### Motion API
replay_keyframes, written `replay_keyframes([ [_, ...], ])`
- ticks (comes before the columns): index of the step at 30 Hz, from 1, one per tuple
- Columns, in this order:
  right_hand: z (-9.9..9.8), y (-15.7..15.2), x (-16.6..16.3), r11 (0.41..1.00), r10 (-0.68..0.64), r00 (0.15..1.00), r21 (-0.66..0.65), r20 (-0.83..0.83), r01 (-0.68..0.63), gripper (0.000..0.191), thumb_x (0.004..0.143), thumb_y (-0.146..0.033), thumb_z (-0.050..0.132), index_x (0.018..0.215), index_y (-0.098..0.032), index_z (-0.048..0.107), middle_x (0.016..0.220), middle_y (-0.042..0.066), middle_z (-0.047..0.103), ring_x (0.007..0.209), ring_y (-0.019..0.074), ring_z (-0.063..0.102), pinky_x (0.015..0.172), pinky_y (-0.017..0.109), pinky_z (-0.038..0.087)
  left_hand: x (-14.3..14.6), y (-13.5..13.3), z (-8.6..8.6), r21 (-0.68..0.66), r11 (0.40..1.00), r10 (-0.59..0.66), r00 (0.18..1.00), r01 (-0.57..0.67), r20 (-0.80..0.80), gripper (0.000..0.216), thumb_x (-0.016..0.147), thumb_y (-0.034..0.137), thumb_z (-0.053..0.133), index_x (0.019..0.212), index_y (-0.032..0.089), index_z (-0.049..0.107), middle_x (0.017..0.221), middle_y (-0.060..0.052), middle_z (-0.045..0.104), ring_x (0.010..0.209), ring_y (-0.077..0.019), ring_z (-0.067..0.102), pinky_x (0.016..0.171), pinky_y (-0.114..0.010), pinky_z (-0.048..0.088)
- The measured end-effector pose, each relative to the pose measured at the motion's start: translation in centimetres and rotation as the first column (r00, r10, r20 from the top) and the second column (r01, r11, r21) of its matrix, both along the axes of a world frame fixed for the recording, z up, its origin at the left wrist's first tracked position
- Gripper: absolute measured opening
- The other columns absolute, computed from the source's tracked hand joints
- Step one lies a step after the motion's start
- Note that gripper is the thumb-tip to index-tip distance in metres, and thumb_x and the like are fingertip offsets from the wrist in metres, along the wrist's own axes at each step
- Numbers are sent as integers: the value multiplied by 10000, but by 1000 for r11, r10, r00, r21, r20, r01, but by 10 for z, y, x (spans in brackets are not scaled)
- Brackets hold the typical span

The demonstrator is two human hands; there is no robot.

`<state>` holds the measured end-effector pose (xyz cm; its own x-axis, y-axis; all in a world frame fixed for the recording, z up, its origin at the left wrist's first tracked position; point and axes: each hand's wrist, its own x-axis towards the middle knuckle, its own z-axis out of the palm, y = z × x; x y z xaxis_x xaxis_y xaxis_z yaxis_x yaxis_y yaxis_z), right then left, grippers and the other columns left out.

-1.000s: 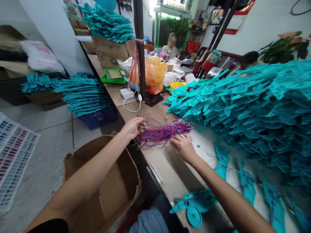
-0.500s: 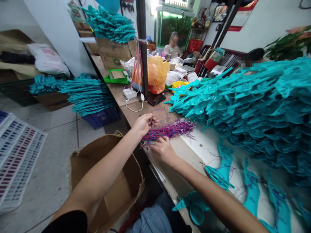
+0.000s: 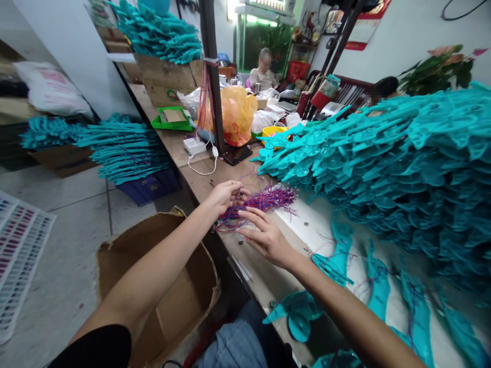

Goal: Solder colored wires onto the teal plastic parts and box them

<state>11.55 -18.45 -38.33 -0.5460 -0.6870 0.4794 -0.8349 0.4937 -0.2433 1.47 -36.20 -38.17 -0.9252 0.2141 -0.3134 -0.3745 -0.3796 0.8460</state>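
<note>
A bundle of thin red, blue and purple wires (image 3: 268, 198) lies on the worktable. At its left end my left hand (image 3: 226, 197) is closed in a pinch on a few thin wires, with a small dark piece by the fingertips. My right hand (image 3: 266, 237) hovers over the near side of the bundle, fingers spread and apparently holding nothing. Several turquoise plastic parts with wires on them, one a long flat piece (image 3: 378, 289), lie to the right of my right forearm. Another turquoise part with a round cup (image 3: 299, 327) sits at the table's near edge.
A tall heap of turquoise parts (image 3: 368, 158) covers the right side. An open cardboard box (image 3: 161, 306) stands below the table's left edge. A dark post (image 3: 210, 76) rises near a white adapter (image 3: 195, 145) and an orange bag (image 3: 238, 115). Another person (image 3: 264, 71) sits farther back.
My right hand has come away from the wire bundle, its fingers going from curled to spread. My left hand keeps its pinch. The whole view has shifted slightly.
</note>
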Motion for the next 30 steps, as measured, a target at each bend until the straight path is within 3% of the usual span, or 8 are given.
replay_keyframes([
  [6,-2,-18,-12,977,22,999,212,-28,-15,270,927,-230,520,1167,-255,642,1381,45,553,1351,254,373,936,428,397,12,5,14,29,999,-24,999,24,29,153,869,148,519,717,153,533,737,-79,725,590,-147,642,526,-226,464],
  [11,5,-13,-9,985,20,1000,171,-9,-19,292,974,-275,426,1161,-217,643,1315,42,609,1266,225,440,925,388,370,5,-6,16,83,995,43,994,-51,96,179,860,129,475,724,149,590,795,-93,746,656,-159,665,630,-253,497],
  [16,10,-8,-4,980,37,999,197,-35,-29,281,954,-266,447,1139,-251,658,1415,43,516,1377,243,319,979,423,339,0,-10,9,116,990,52,980,-75,190,220,873,119,427,739,140,600,735,-83,728,612,-150,659,577,-246,499],
  [21,10,-14,-10,999,-28,998,38,-57,30,275,932,-278,478,1128,-260,670,1399,59,509,1388,233,299,1047,427,316,5,-3,4,136,990,4,983,-29,181,130,855,132,492,753,143,571,753,-81,721,594,-156,654,532,-248,506],
  [23,8,-15,-14,996,18,999,88,-41,-14,280,935,-257,467,1140,-248,659,1401,56,514,1393,233,293,1046,428,314,7,-5,3,99,995,-30,991,18,128,57,831,166,565,780,141,574,789,-91,722,608,-167,665,533,-254,514],
  [28,-7,-20,-21,963,149,988,221,45,-156,299,938,-217,453,1184,-194,621,1214,79,630,1321,238,390,1008,406,354,6,-17,-1,-181,982,-56,998,54,-1,115,807,242,654,844,162,581,728,-37,684,501,-130,609,491,-232,475],
  [30,-16,-25,-23,964,166,985,202,50,-173,283,929,-226,476,1159,-186,635,1190,93,617,1272,238,432,1020,402,362,6,-21,-3,-176,979,-102,995,99,-7,159,772,239,698,826,155,575,685,-15,650,484,-104,575,497,-211,451],
])
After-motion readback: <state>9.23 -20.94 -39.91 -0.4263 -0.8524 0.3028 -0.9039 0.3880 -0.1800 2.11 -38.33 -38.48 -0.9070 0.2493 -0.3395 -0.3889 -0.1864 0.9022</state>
